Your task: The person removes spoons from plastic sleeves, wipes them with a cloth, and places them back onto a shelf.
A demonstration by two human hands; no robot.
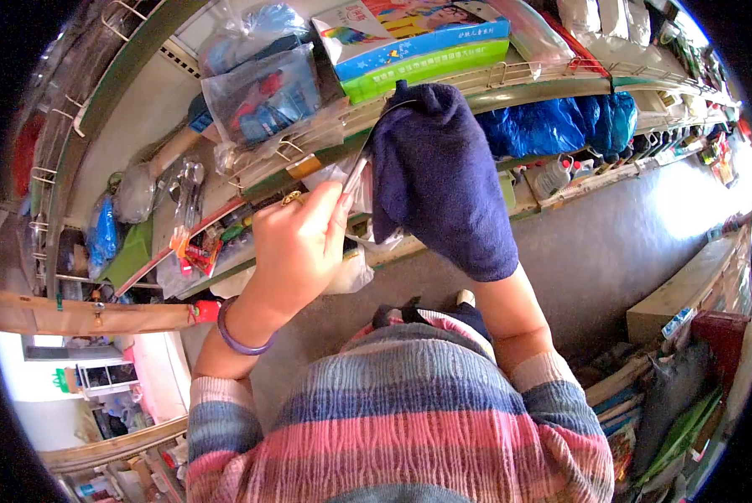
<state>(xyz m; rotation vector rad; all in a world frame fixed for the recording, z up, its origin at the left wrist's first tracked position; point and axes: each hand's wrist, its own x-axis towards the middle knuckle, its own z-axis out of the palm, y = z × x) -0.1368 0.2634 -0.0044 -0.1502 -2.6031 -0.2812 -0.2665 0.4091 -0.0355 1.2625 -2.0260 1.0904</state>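
My left hand (300, 239), with a ring and a purple bangle, is closed around the slim metal handle of a utensil (358, 172). The utensil slants up to the right, and a thin curved metal edge shows against a dark blue cloth (447, 184); the kind of utensil cannot be made out. That cloth covers my right hand down to the wrist, hiding the fingers. Its bunched top is pressed against the utensil's upper end. Both hands are raised in front of the striped sweater, before the shelves.
Ahead is a wire-edged shelf (468, 88) with a blue and green box (418, 50), bagged goods (267, 101) and blue plastic bags (552, 124). Clear-packed utensils (187, 193) lie on the left. Grey floor (594, 230) runs below, with a low wooden cabinet (686, 289) at right.
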